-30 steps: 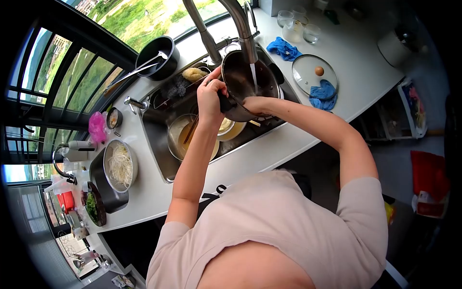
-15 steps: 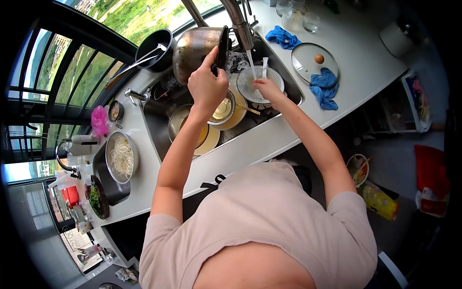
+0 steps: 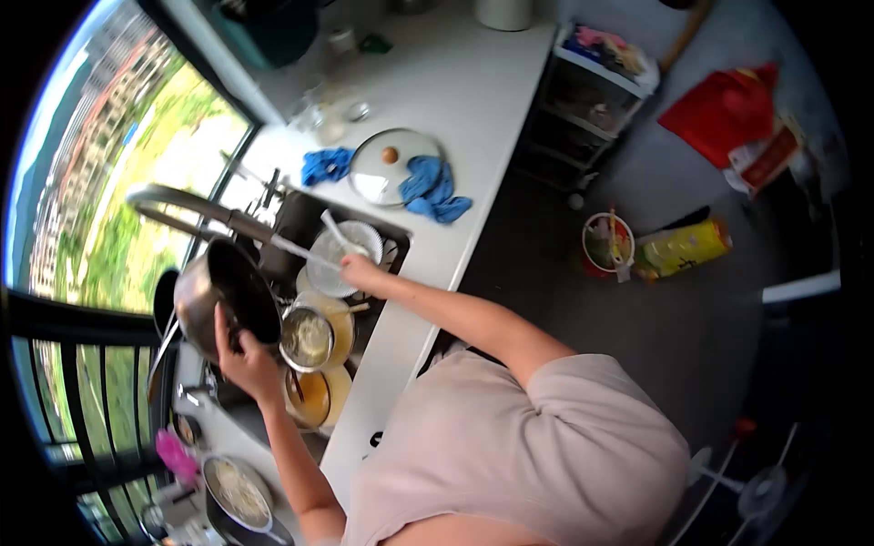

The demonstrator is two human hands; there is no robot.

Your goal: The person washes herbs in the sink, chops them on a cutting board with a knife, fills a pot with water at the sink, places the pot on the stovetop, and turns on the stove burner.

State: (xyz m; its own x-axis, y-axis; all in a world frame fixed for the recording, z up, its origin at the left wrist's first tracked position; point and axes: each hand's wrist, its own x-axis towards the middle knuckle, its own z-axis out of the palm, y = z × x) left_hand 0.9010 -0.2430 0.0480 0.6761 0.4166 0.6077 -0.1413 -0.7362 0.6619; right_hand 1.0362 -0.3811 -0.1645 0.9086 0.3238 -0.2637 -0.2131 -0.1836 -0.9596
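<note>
My left hand [image 3: 248,366] grips a metal pot [image 3: 194,305] by its side and holds it tilted over the sink, its dark inside facing right. My right hand [image 3: 362,275], fingers pinched together, is at the rim of a ribbed clear bowl [image 3: 326,280] in the sink. What the fingers hold, if anything, is hidden. Water from the faucet [image 3: 218,211] runs down beside those fingers. A white-handled utensil [image 3: 335,227] leans in the bowl. Nearer me, a strainer [image 3: 307,338] with pale food rests over a container of yellowish liquid [image 3: 342,332].
A glass lid [image 3: 375,173] and blue cloths [image 3: 430,188] lie on the counter [image 3: 455,164] beyond the sink. A bowl of pale strands [image 3: 238,491] stands lower left, near a pink bag [image 3: 177,455]. On the floor are a bin [image 3: 607,244] and a yellow package [image 3: 687,247].
My view has swung to the right, so the sink appears further left. The pot's opening shows more of its dark inside. Both hands stay at the pot and the bowl.
</note>
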